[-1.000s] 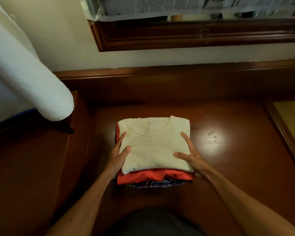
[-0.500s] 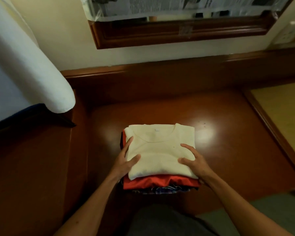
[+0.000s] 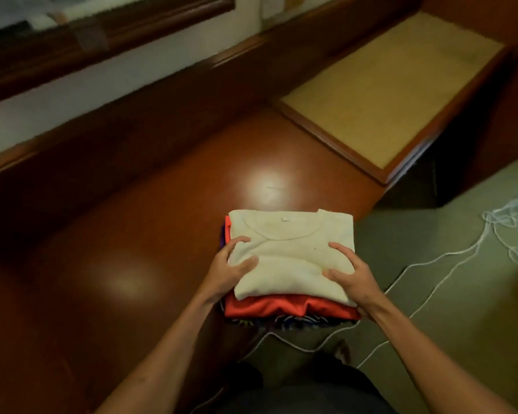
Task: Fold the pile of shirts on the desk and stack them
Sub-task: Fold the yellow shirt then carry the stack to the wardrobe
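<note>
Stack of folded shirts (image 3: 287, 282), soft square bundle, at the glossy reddish wooden desk's (image 3: 150, 234) near edge, partly overhanging | cream knit shirt (image 3: 293, 252) tops an orange shirt (image 3: 281, 306) and patterned layers | left hand (image 3: 231, 270) and right hand (image 3: 352, 279) grip opposite sides, fingers curled | thin white cord (image 3: 449, 255) loops across the floor.

Your folded stack (image 3: 290, 282) sits at the desk's (image 3: 162, 234) near edge: cream shirt (image 3: 293, 258) topmost, red shirt (image 3: 281, 306) beneath.

Bare forearms (image 3: 150, 369) — no sleeves; dark grey trousers (image 3: 296, 395).
</note>
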A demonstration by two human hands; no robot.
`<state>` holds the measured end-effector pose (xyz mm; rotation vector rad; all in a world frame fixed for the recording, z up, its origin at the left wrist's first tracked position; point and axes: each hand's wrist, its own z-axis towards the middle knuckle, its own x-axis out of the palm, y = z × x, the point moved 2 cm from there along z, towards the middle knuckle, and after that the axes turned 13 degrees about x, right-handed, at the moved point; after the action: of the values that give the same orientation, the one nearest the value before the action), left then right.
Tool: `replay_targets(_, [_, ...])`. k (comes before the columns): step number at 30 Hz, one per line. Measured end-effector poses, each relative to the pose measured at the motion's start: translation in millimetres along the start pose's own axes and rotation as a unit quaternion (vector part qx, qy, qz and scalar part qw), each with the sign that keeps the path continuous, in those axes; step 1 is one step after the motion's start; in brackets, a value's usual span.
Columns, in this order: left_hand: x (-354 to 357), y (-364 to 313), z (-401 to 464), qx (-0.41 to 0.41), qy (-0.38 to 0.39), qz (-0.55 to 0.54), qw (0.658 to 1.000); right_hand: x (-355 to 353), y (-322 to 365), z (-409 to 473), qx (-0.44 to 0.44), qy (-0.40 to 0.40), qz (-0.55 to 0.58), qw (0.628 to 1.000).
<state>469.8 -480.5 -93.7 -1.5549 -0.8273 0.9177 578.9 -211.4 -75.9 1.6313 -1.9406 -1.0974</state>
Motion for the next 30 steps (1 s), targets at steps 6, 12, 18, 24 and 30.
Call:
replay_targets(6, [137.6,-37.3,52.0,-0.010,0.116,-0.012,0.993,-134.9,-36.9,-9.0,-0.041,-0.082,0.065,0.994])
replay_targets(12, [311.4,-87.4,96.5,0.047,0.213,0.022,0.976,-294.5,-80.6,-28.2,-0.031,-0.148,0.116,0.982])
replay_targets(18, [458.2,-121.6,140.9,0.082,0.313,0.008,0.946,-416.6,-107.9,-48.8,-0.016,-0.239,0.159,0.958])
replay_targets(24, [577.6,-134.5,194.6,0.104,0.375,0.017,0.921,-511.7,-125.8,-32.6,0.012,-0.306,0.179,0.935])
replay_targets(30, [707.2,-144.2,291.2,0.119,0.396,0.024,0.910,-630.1,-117.5,33.8,0.018,-0.343,0.181,0.922])
